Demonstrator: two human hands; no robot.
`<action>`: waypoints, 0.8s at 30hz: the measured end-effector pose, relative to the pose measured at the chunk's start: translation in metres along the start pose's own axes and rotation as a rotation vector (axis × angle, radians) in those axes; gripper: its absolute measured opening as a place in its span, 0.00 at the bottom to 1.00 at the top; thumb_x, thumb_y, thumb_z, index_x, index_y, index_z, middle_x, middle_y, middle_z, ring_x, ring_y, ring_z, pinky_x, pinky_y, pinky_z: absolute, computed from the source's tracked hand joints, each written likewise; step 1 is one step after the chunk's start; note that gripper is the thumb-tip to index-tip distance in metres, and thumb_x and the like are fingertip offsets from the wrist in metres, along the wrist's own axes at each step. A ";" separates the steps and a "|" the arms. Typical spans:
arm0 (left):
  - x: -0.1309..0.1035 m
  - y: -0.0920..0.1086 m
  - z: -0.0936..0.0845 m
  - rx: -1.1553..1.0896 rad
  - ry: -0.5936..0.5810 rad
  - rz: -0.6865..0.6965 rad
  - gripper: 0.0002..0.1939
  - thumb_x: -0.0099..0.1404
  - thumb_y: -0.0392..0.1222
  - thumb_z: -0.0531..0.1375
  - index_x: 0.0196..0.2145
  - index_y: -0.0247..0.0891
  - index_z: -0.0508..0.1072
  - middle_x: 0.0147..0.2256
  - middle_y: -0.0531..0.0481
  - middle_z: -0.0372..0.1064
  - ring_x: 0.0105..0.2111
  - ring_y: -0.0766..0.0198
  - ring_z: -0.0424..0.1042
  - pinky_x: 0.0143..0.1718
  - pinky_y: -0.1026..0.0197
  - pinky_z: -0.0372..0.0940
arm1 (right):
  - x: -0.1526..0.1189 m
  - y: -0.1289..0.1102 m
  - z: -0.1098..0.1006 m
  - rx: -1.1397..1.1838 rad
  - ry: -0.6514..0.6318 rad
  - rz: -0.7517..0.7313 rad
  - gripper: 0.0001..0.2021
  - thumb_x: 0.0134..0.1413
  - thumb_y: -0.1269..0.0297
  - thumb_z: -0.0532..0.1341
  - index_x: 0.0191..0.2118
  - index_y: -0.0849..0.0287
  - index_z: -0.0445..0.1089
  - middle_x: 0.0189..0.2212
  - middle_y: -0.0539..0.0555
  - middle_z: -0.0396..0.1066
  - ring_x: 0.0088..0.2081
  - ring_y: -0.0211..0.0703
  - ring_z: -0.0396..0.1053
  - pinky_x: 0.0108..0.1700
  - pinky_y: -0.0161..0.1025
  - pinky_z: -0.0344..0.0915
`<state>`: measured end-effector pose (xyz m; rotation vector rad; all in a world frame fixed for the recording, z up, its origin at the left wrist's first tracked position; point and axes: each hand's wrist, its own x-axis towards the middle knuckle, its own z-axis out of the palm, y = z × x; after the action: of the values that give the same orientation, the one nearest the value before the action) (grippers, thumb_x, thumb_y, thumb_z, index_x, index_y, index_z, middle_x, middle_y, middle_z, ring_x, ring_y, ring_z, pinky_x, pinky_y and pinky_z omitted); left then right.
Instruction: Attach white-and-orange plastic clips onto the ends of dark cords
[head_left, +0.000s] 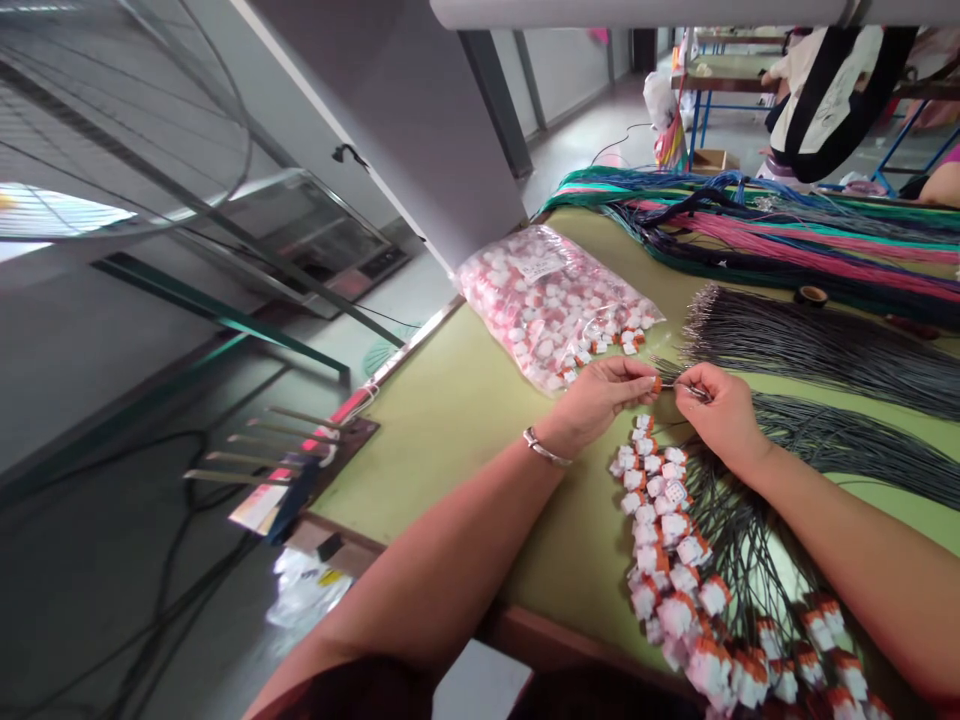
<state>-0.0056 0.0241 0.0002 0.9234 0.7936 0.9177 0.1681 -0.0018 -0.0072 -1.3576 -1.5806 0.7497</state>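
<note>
1 bag (551, 290) of connectors; 1 tape roll (811, 296) & 2 blk wire bundles (810, 345), all R of bag; 1 heap of wired connectors (675, 525), nearer wearer than bag, too many to count; 1 connector (656, 384) btwn the hands, just near side of bag's R end; L hand (596, 400) pinched closed on it; R hand (716, 410) curled round wires (697, 393), no. unclear; tabletop (450, 430) edge L of bag; room to move btwn bag & near edge.

Free tabletop (435, 440) left, bag (544, 285) ahead, dark wires (847, 437) right
</note>
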 end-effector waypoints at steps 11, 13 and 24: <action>0.001 -0.005 0.005 0.066 0.036 0.034 0.12 0.46 0.41 0.72 0.29 0.33 0.77 0.25 0.51 0.73 0.25 0.69 0.70 0.32 0.64 0.66 | -0.001 0.004 0.004 -0.070 -0.007 -0.004 0.02 0.41 0.66 0.57 0.24 0.57 0.66 0.17 0.46 0.64 0.20 0.35 0.57 0.25 0.34 0.53; 0.001 -0.007 0.006 0.087 0.020 0.032 0.12 0.46 0.41 0.72 0.28 0.33 0.77 0.24 0.51 0.73 0.25 0.69 0.69 0.31 0.64 0.66 | 0.000 0.006 0.005 -0.065 -0.026 0.006 0.02 0.41 0.66 0.57 0.24 0.57 0.66 0.17 0.47 0.65 0.20 0.36 0.58 0.25 0.34 0.54; 0.003 -0.008 0.004 0.010 0.021 -0.013 0.10 0.47 0.37 0.71 0.28 0.33 0.76 0.25 0.51 0.73 0.26 0.70 0.71 0.33 0.64 0.67 | 0.003 -0.004 -0.001 -0.001 -0.035 0.073 0.04 0.39 0.63 0.57 0.23 0.58 0.65 0.17 0.47 0.62 0.20 0.35 0.55 0.24 0.34 0.54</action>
<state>0.0018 0.0234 -0.0064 0.9172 0.8220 0.9138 0.1670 0.0006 -0.0025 -1.4166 -1.5658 0.8205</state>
